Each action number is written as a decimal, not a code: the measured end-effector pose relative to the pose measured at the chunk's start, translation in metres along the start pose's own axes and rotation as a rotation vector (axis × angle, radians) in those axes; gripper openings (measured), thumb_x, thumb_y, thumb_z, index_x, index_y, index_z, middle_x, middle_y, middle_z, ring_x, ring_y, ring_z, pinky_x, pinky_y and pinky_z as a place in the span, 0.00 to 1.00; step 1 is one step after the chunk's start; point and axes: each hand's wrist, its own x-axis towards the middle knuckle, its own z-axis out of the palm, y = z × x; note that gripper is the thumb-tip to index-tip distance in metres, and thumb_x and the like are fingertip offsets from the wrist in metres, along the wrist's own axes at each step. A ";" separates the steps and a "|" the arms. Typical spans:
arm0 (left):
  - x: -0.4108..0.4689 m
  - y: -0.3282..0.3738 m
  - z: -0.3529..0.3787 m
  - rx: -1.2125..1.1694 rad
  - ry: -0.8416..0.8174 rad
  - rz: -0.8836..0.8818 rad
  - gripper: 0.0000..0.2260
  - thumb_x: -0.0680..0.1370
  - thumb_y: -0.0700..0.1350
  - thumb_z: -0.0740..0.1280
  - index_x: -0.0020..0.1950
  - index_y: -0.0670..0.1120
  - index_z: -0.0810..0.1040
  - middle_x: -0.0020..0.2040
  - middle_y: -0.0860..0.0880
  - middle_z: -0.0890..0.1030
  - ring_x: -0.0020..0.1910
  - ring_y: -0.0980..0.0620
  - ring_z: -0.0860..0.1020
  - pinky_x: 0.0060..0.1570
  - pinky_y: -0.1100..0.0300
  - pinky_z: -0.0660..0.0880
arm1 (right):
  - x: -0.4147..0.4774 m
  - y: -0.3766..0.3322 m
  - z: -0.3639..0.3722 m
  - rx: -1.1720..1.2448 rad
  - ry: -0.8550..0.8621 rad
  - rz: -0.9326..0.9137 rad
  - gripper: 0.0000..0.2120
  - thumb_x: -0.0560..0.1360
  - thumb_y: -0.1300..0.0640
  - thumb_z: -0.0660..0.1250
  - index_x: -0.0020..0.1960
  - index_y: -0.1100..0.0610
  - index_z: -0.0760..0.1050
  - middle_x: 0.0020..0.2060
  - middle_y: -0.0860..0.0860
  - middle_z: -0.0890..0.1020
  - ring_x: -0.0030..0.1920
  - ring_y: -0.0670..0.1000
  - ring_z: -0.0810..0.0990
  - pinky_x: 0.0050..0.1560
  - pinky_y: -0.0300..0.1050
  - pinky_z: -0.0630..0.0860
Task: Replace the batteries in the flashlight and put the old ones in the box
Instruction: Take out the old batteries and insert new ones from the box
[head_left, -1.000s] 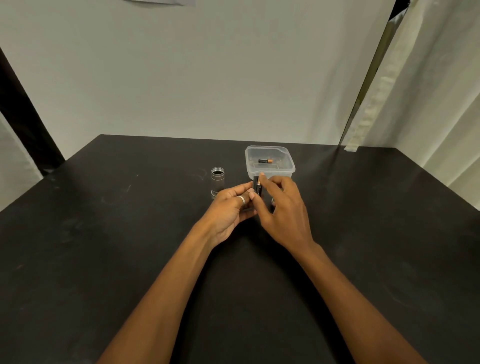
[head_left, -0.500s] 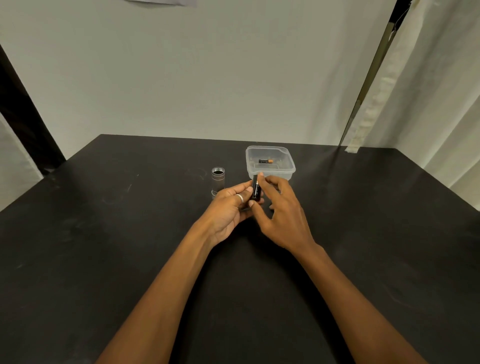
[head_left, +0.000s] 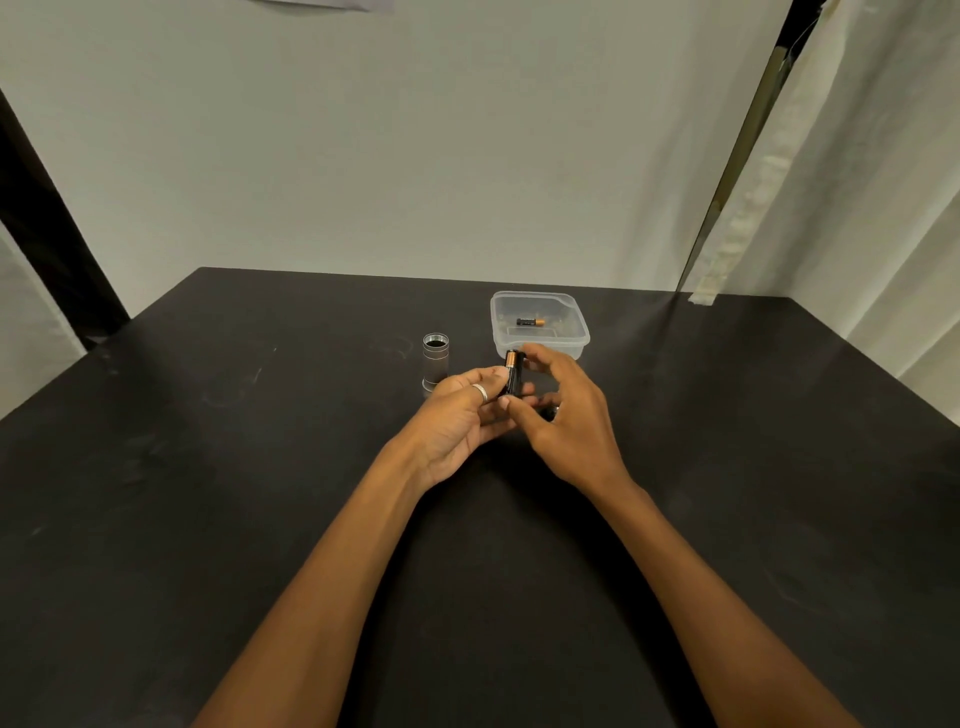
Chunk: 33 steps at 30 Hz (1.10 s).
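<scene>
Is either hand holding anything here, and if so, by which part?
A black, copper-topped battery, upright. The left hand pinches its side; the right hand appears to pinch its top and bottom ends.

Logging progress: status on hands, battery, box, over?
Left hand pinches upright battery; right hand grips its ends. Second battery lies in box. Nothing between hands and box.

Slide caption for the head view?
Left hand and right hand hold a black copper-tipped battery upright before a clear plastic box containing another battery; a silver flashlight tube stands at left.
</scene>
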 end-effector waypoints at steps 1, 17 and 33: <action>0.000 0.000 0.000 0.011 -0.011 -0.001 0.15 0.85 0.45 0.63 0.69 0.40 0.77 0.57 0.41 0.86 0.56 0.48 0.84 0.51 0.58 0.82 | 0.000 0.000 0.000 0.005 -0.004 0.007 0.30 0.74 0.58 0.78 0.73 0.52 0.73 0.64 0.43 0.78 0.64 0.42 0.79 0.60 0.45 0.81; 0.001 -0.002 0.001 0.051 -0.010 0.018 0.12 0.86 0.41 0.61 0.64 0.41 0.81 0.51 0.45 0.85 0.52 0.51 0.82 0.54 0.55 0.82 | -0.002 0.004 0.004 -0.073 -0.042 -0.016 0.36 0.73 0.57 0.77 0.77 0.47 0.65 0.63 0.36 0.74 0.52 0.38 0.81 0.52 0.26 0.75; 0.001 -0.001 0.003 0.012 0.047 -0.013 0.13 0.86 0.40 0.59 0.67 0.38 0.78 0.54 0.45 0.86 0.54 0.50 0.86 0.47 0.58 0.83 | 0.054 -0.010 -0.030 -0.155 0.138 0.026 0.11 0.79 0.57 0.72 0.60 0.54 0.84 0.55 0.43 0.84 0.52 0.36 0.80 0.51 0.28 0.76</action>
